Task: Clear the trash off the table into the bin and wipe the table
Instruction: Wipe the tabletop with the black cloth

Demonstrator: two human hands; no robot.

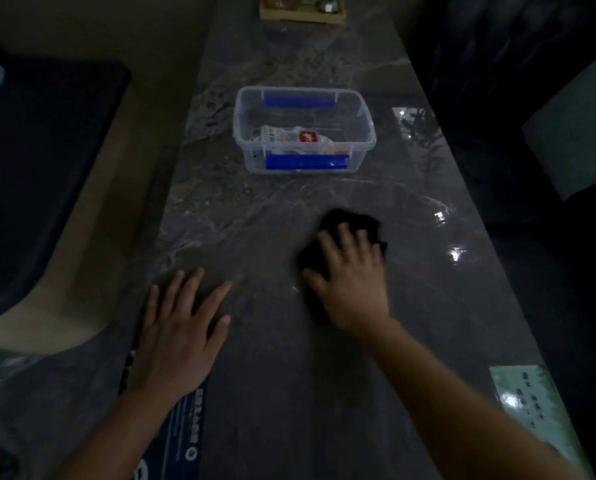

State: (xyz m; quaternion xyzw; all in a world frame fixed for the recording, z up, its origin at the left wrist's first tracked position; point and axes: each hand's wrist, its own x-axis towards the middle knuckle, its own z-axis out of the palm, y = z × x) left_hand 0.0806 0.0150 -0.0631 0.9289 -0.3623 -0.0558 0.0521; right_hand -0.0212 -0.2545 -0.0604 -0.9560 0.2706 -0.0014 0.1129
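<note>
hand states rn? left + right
Left hand: open, flat on the table, holding nothing.
Right hand: open, fingers spread, pressing the black cloth onto the table.

Wiping the table

I'm pressing my right hand (350, 282) flat on the black cloth (341, 225) at frame centre, left hand (182, 327) resting on the table (272, 375).

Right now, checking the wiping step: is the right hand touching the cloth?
Touching. The head view shows the right hand spread flat on the black cloth, fingers overlapping it with no gap.
</note>
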